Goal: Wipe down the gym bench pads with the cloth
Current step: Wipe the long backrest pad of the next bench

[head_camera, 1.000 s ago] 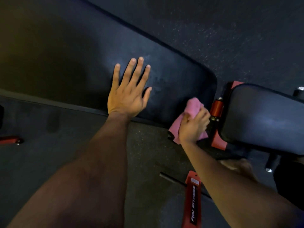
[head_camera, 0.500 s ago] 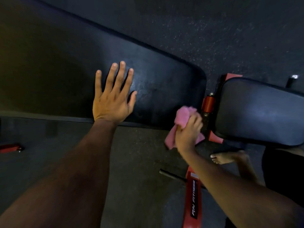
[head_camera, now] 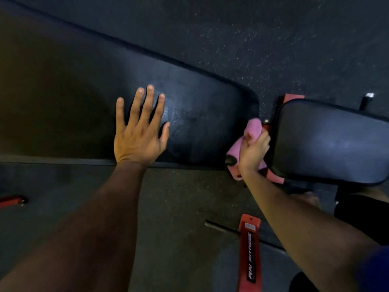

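The long back pad [head_camera: 84, 91] runs off the left edge; the seat pad [head_camera: 328, 144] off the right. The right hand [head_camera: 253, 152] covers much of the pink cloth [head_camera: 253, 128]. A bare foot [head_camera: 309, 199] shows blurred.

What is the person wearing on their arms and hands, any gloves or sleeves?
No gloves: both the left hand and the right hand are bare, with no rings or watch in view. Both forearms are bare too. A bit of blue fabric, probably a short sleeve, shows high on the right arm.

The red frame [head_camera: 267, 127] is crowding the narrow gap between long pad [head_camera: 200, 123] and seat pad [head_camera: 328, 144] (floor [head_camera: 273, 39] lying open beyond).
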`<state>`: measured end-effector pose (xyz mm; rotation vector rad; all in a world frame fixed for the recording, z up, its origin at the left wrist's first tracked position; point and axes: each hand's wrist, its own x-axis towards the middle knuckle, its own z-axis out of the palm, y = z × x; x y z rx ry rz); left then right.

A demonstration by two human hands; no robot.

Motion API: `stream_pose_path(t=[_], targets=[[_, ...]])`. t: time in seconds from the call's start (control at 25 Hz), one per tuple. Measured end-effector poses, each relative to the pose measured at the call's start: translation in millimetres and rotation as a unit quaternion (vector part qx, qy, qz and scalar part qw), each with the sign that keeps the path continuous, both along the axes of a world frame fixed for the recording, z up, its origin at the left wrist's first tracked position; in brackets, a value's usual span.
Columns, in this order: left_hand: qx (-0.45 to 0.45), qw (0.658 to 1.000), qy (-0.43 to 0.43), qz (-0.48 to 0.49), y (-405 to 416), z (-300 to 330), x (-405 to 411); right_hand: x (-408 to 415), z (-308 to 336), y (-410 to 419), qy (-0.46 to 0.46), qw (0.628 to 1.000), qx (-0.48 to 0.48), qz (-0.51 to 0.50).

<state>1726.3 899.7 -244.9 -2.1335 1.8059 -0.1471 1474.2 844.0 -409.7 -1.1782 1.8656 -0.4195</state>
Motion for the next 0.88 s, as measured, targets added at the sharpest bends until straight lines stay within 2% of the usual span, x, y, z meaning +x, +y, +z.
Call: stream_pose_path(t=[0.04, 0.12, 0.24, 0.36, 0.44, 0.52, 0.6, 0.76, 0.88], targets=[[-0.003, 1.000, -0.002, -0.002, 0, -1, -1, -15, -2, 15, -0.025, 0.999, 0.015, 0.024], [-0.009, 1.000, 0.000, -0.001, 0, -2, 1, -43, -2, 22, -0.079, 0.994, -0.015, 0.067], [-0.022, 1.000, 0.007, 0.000, 1, -2, 2, -38, -7, -37, -0.100, 0.992, -0.051, 0.051], [-0.024, 1.000, 0.006, -0.005, 1, -2, -1, 2, -19, -96, -0.080, 0.989, -0.089, 0.092], [-0.024, 1.000, -0.002, -0.008, 1, -3, 1, 3, -40, -126, -0.071, 0.994, -0.042, 0.071], [-0.027, 1.000, -0.008, -0.010, 2, -4, 2, -9, -54, -141, -0.082, 0.995, 0.056, 0.024], [-0.028, 0.999, -0.009, -0.013, 1, -3, 1, -15, -45, -118, -0.082, 0.990, 0.109, -0.035], [-0.012, 1.000, -0.014, -0.012, -1, -3, -1, -26, -12, -21, -0.105, 0.992, 0.069, -0.022], [-0.013, 1.000, -0.013, -0.007, 2, -4, 3, -12, -24, -67, -0.095, 0.995, -0.011, -0.013]])
